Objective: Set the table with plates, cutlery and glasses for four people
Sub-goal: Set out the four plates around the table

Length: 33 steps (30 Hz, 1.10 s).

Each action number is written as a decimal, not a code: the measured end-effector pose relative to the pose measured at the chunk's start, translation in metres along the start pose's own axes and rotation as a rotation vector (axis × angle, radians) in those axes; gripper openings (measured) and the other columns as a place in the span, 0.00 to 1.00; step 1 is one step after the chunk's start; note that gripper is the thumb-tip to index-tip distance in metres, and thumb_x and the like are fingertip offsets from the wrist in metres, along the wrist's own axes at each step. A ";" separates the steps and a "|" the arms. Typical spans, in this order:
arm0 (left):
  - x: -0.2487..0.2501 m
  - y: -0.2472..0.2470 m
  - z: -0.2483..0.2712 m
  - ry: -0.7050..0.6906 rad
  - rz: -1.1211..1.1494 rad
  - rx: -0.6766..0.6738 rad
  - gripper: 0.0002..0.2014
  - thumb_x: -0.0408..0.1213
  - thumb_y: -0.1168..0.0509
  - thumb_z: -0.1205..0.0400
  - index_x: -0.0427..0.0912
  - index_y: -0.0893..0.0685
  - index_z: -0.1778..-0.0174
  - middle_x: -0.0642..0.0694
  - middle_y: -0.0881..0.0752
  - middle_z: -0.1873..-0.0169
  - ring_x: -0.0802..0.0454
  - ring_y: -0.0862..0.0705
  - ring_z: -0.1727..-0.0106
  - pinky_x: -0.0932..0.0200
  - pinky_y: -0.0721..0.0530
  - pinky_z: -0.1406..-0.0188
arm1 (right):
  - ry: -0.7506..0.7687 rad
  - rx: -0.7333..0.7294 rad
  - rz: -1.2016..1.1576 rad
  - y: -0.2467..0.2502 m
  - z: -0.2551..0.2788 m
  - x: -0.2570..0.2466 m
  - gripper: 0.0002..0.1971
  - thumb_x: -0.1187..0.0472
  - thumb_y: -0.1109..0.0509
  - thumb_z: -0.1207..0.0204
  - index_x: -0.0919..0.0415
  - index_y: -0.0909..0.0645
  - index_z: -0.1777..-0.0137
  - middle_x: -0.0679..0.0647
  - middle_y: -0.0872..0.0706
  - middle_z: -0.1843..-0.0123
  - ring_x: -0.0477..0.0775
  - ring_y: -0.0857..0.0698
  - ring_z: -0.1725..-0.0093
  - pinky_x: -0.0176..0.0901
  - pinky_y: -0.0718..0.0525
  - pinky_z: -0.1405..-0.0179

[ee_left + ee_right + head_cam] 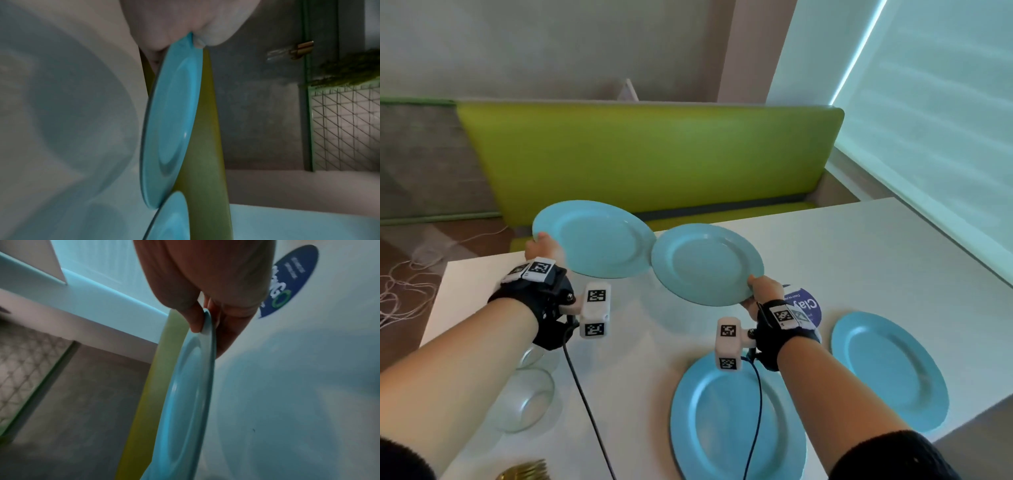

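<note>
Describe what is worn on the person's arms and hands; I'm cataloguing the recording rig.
Both the left hand and right hand wear black wrist braces with white square-coded tags. A white coded block and a dark cable hang off each. Black sleeves are pushed up.

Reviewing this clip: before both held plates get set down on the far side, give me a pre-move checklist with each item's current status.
1. Left hand grips its plate by the rim: ok.
2. Right hand pinches its plate at the rim: ok.
3. The two held plates apart: cannot tell; their edges meet or overlap in the head view.
4. Near places already laid: ok, two plates, one near, one to the right.
5. Far half of the table free for landing: ok, bare.
6. Glass bowls out of the path: ok, under the left forearm.
</note>
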State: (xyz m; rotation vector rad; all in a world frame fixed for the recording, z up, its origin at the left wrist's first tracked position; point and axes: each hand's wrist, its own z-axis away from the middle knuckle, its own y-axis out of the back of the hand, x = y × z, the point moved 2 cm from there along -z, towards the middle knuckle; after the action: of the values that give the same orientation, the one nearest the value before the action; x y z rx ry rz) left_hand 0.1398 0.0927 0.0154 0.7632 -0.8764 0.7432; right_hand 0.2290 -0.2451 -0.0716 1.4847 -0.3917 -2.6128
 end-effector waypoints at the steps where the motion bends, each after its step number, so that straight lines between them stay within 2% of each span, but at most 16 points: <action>1: 0.000 0.010 -0.010 0.011 -0.015 0.053 0.24 0.41 0.56 0.11 0.29 0.34 0.23 0.32 0.31 0.24 0.37 0.31 0.24 0.51 0.32 0.30 | -0.021 -0.020 0.013 -0.012 -0.005 0.009 0.18 0.62 0.41 0.19 0.68 0.24 0.33 0.56 0.23 0.47 0.58 0.18 0.42 0.60 0.18 0.35; 2: -0.006 0.061 -0.070 0.083 0.003 0.190 0.24 0.40 0.56 0.11 0.29 0.34 0.23 0.32 0.30 0.24 0.37 0.30 0.24 0.51 0.33 0.31 | -0.045 -0.094 0.038 -0.104 -0.022 0.015 0.17 0.62 0.40 0.20 0.65 0.23 0.34 0.56 0.22 0.46 0.58 0.18 0.43 0.60 0.18 0.36; 4: -0.012 0.060 -0.076 0.087 -0.012 0.182 0.23 0.39 0.56 0.11 0.29 0.34 0.23 0.33 0.30 0.24 0.38 0.30 0.24 0.52 0.33 0.32 | -0.075 -0.070 -0.006 -0.100 -0.016 0.020 0.19 0.63 0.39 0.20 0.67 0.24 0.31 0.56 0.22 0.47 0.56 0.19 0.47 0.61 0.17 0.37; 7: -0.005 0.060 -0.079 0.054 -0.011 0.150 0.24 0.39 0.57 0.10 0.29 0.34 0.23 0.33 0.30 0.24 0.38 0.30 0.24 0.52 0.34 0.31 | -0.119 -0.040 -0.066 -0.105 -0.011 0.021 0.20 0.66 0.40 0.19 0.71 0.28 0.29 0.57 0.23 0.46 0.56 0.21 0.48 0.61 0.19 0.35; 11: -0.003 0.048 -0.077 0.033 -0.060 0.088 0.23 0.39 0.57 0.10 0.33 0.36 0.21 0.35 0.31 0.22 0.39 0.31 0.23 0.54 0.35 0.30 | -0.138 -0.001 -0.146 -0.109 -0.008 0.026 0.20 0.67 0.40 0.19 0.71 0.30 0.28 0.65 0.21 0.32 0.57 0.21 0.47 0.61 0.18 0.36; 13: -0.003 0.044 -0.073 0.043 -0.070 0.066 0.23 0.40 0.57 0.10 0.33 0.36 0.21 0.36 0.31 0.23 0.40 0.30 0.23 0.54 0.33 0.31 | -0.152 0.008 -0.157 -0.113 -0.009 0.028 0.20 0.67 0.40 0.19 0.71 0.30 0.28 0.65 0.22 0.30 0.56 0.21 0.47 0.60 0.18 0.36; 15: -0.002 0.040 -0.073 0.057 -0.083 0.060 0.24 0.40 0.57 0.10 0.32 0.36 0.21 0.35 0.31 0.23 0.39 0.30 0.24 0.53 0.32 0.32 | -0.164 0.024 -0.141 -0.118 -0.010 0.030 0.16 0.67 0.40 0.19 0.72 0.26 0.33 0.66 0.21 0.32 0.58 0.19 0.47 0.59 0.18 0.36; 17: -0.003 0.037 -0.076 0.056 -0.096 0.057 0.24 0.40 0.57 0.10 0.32 0.36 0.22 0.35 0.31 0.23 0.39 0.30 0.24 0.53 0.33 0.33 | -0.185 0.068 -0.146 -0.123 -0.009 0.029 0.07 0.68 0.36 0.22 0.72 0.21 0.49 0.68 0.17 0.37 0.64 0.16 0.43 0.61 0.19 0.36; 18: -0.001 0.036 -0.076 0.056 -0.109 0.051 0.24 0.40 0.57 0.10 0.31 0.35 0.22 0.35 0.31 0.23 0.39 0.30 0.24 0.54 0.33 0.33 | -0.196 0.076 -0.148 -0.125 -0.009 0.028 0.07 0.67 0.33 0.24 0.72 0.20 0.51 0.69 0.16 0.39 0.67 0.16 0.41 0.63 0.19 0.36; 20: 0.000 0.034 -0.076 0.061 -0.109 0.041 0.24 0.41 0.57 0.10 0.32 0.36 0.21 0.35 0.31 0.23 0.40 0.30 0.24 0.54 0.32 0.33 | -0.221 0.052 -0.124 -0.129 -0.008 0.027 0.18 0.63 0.29 0.27 0.75 0.21 0.41 0.68 0.15 0.42 0.69 0.16 0.40 0.63 0.18 0.37; 22: 0.000 0.031 -0.079 0.054 -0.106 0.025 0.24 0.42 0.57 0.10 0.32 0.36 0.21 0.35 0.31 0.23 0.40 0.30 0.23 0.54 0.32 0.33 | -0.235 0.027 -0.112 -0.133 -0.012 0.029 0.24 0.62 0.26 0.29 0.75 0.23 0.36 0.67 0.16 0.45 0.69 0.16 0.40 0.62 0.17 0.38; 27: -0.006 0.025 -0.089 0.031 -0.031 -0.040 0.24 0.43 0.55 0.11 0.34 0.33 0.23 0.36 0.27 0.25 0.39 0.25 0.27 0.50 0.23 0.33 | -0.251 -0.035 -0.148 -0.137 -0.005 0.022 0.19 0.67 0.25 0.29 0.73 0.22 0.40 0.62 0.19 0.62 0.67 0.17 0.51 0.63 0.16 0.41; 31: -0.008 0.021 -0.090 0.035 0.005 -0.059 0.24 0.43 0.55 0.12 0.34 0.32 0.24 0.35 0.26 0.26 0.38 0.24 0.27 0.48 0.23 0.33 | -0.247 -0.056 -0.164 -0.140 -0.003 0.020 0.22 0.66 0.24 0.31 0.74 0.22 0.38 0.66 0.17 0.51 0.68 0.14 0.49 0.63 0.15 0.43; 33: -0.009 0.019 -0.091 0.033 0.015 -0.061 0.24 0.43 0.54 0.12 0.33 0.32 0.24 0.35 0.26 0.27 0.37 0.24 0.28 0.47 0.23 0.33 | -0.252 -0.065 -0.155 -0.141 -0.003 0.020 0.24 0.65 0.23 0.32 0.73 0.22 0.37 0.67 0.16 0.49 0.69 0.13 0.48 0.63 0.14 0.44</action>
State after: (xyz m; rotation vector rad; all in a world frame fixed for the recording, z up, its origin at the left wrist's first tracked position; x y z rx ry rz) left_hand 0.1555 0.1747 -0.0255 0.6889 -0.8718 0.7366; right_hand 0.2255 -0.1146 -0.1287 1.2151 -0.2182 -2.9151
